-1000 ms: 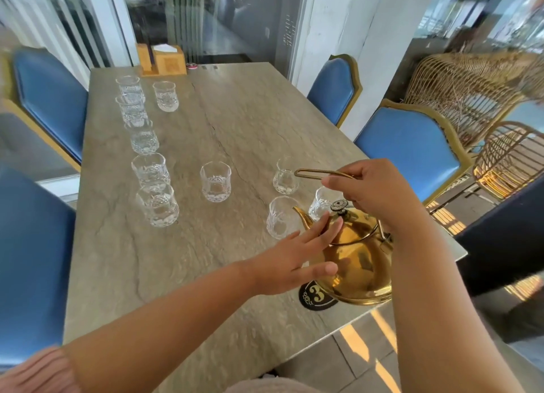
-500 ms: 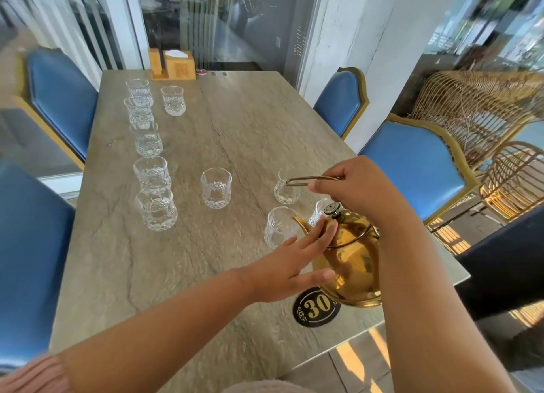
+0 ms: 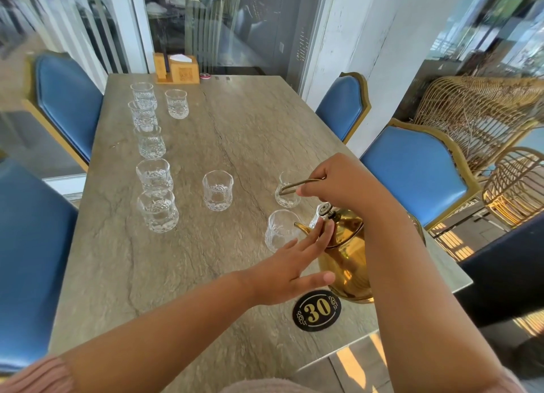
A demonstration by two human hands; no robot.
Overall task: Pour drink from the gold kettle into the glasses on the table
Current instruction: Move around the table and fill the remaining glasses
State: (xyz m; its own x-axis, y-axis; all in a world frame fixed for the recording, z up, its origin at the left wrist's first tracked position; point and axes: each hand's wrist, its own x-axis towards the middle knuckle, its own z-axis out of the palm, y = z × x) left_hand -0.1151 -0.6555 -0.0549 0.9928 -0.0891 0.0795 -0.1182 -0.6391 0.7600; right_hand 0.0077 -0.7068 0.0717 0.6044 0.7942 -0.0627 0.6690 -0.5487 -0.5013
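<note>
The gold kettle (image 3: 348,260) stands near the table's right front edge, its spout pointing left at a clear cut glass (image 3: 279,231). My right hand (image 3: 338,183) grips the kettle's thin handle above the lid. My left hand (image 3: 290,266) lies flat against the kettle's left side, fingers spread, fingertips near the lid knob. A second glass (image 3: 287,191) stands just behind, partly hidden by my right hand. Another glass (image 3: 217,190) is mid-table. Several glasses stand in a row along the left side, from the near one (image 3: 158,211) to the far one (image 3: 143,94). All look empty.
A black oval "30" plaque (image 3: 317,310) lies at the table's (image 3: 235,128) front edge by the kettle. A wooden napkin holder (image 3: 176,69) stands at the far end. Blue chairs (image 3: 418,169) flank both sides; wicker chairs (image 3: 482,113) stand to the right.
The view has shifted slightly. Both hands keep their hold; the kettle has hardly moved and stays close to the nearest glass.
</note>
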